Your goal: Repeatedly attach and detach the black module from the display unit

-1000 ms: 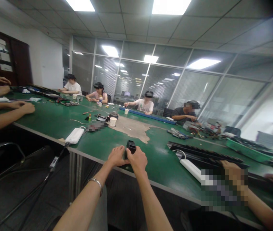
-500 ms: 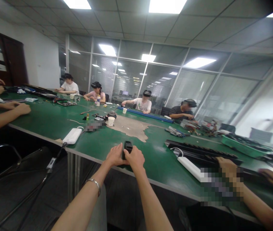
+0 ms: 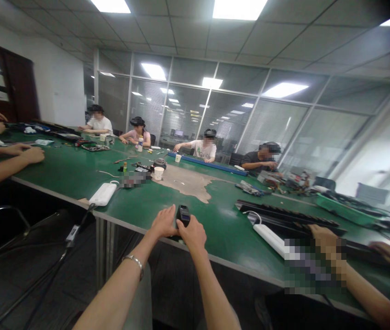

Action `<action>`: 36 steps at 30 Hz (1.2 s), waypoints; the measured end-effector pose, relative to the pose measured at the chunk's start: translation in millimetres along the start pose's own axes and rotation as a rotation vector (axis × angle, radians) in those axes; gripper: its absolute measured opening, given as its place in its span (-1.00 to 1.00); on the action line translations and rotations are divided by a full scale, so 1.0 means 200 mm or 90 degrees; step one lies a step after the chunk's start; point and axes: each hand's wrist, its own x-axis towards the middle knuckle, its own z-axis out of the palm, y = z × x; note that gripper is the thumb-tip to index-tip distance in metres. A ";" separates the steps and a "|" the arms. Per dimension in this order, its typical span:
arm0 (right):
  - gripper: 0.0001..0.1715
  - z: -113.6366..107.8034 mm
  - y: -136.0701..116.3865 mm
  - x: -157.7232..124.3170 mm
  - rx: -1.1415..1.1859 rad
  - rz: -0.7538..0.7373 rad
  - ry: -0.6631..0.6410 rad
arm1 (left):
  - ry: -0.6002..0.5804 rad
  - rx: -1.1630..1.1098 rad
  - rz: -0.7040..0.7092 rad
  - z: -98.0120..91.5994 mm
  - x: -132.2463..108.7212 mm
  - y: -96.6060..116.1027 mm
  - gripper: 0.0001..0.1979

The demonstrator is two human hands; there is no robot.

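Between my two hands, near the front edge of the green table [image 3: 136,206], is a small black boxy device [image 3: 183,213] whose kind I cannot make out. My right hand [image 3: 194,233] is closed on its right and near side, with the thumb across the near face. From the left, my left hand [image 3: 162,223] curves around it, the thumb low and the fingers pointing forward. The fingertips on the far side are partly hidden. A metal bracelet [image 3: 135,263] circles my left wrist.
A white power strip [image 3: 103,195] lies left, another white power strip [image 3: 271,239] right beside a long black rail [image 3: 291,217]. A paper cup [image 3: 158,173] stands ahead. A neighbour's hand [image 3: 325,240] is close at right. Several people sit around the table; a green basket [image 3: 348,210] is far right.
The black device has tilted and shifted slightly to the right, showing more of its top face. My hands have barely moved.
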 end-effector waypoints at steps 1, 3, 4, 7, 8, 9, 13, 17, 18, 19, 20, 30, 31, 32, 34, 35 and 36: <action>-0.40 0.00 0.00 0.00 -0.004 -0.002 0.009 | -0.002 -0.001 0.000 0.00 0.00 0.00 0.05; -0.37 0.00 0.00 0.00 -0.007 -0.004 0.011 | -0.003 0.000 -0.002 0.00 0.00 0.01 0.04; -0.39 0.00 0.00 0.00 -0.008 -0.004 0.005 | -0.001 0.001 -0.004 0.00 0.00 0.01 0.01; -0.47 0.01 0.01 -0.01 -0.003 0.000 -0.010 | 0.001 0.005 -0.012 -0.01 0.00 0.02 -0.08; -0.49 0.01 0.01 -0.01 0.004 0.003 -0.009 | -0.001 0.005 -0.015 -0.01 0.00 0.02 -0.09; -0.50 0.01 0.01 -0.01 0.013 0.005 -0.005 | -0.003 0.004 -0.016 -0.02 0.00 0.02 -0.10; -0.49 -0.02 0.00 0.02 0.071 0.005 0.026 | -0.003 -0.003 -0.015 -0.02 -0.01 0.02 -0.04; -0.43 -0.10 0.03 0.06 0.125 -0.001 0.096 | 0.015 -0.005 -0.011 -0.01 0.00 0.01 0.01; -0.42 -0.11 0.05 0.07 0.131 0.001 0.110 | 0.018 -0.004 -0.009 -0.01 0.00 0.01 0.02; -0.42 -0.12 0.07 0.07 0.132 0.008 0.118 | 0.019 -0.004 -0.009 -0.01 0.00 0.01 0.04; -0.41 -0.11 0.10 0.08 0.129 0.018 0.120 | 0.018 -0.004 -0.010 -0.01 0.00 0.01 0.04; -0.37 0.07 0.31 0.08 0.047 0.072 0.115 | 0.014 0.001 -0.006 -0.01 0.00 0.02 0.09; -0.38 0.08 0.32 0.08 0.041 0.063 0.116 | 0.012 0.003 -0.007 -0.01 0.01 0.02 0.09; -0.38 0.08 0.32 0.07 0.036 0.052 0.120 | 0.011 0.004 -0.008 -0.01 0.01 0.02 0.08; -0.33 0.10 0.33 0.06 0.030 0.030 0.139 | 0.011 0.008 -0.009 0.00 0.01 0.02 0.05; -0.28 0.11 0.34 0.06 0.029 0.020 0.152 | 0.013 0.009 -0.009 0.00 0.01 0.02 0.04; -0.22 0.11 0.34 0.05 0.030 0.012 0.165 | 0.013 0.009 -0.008 0.00 0.01 0.02 0.03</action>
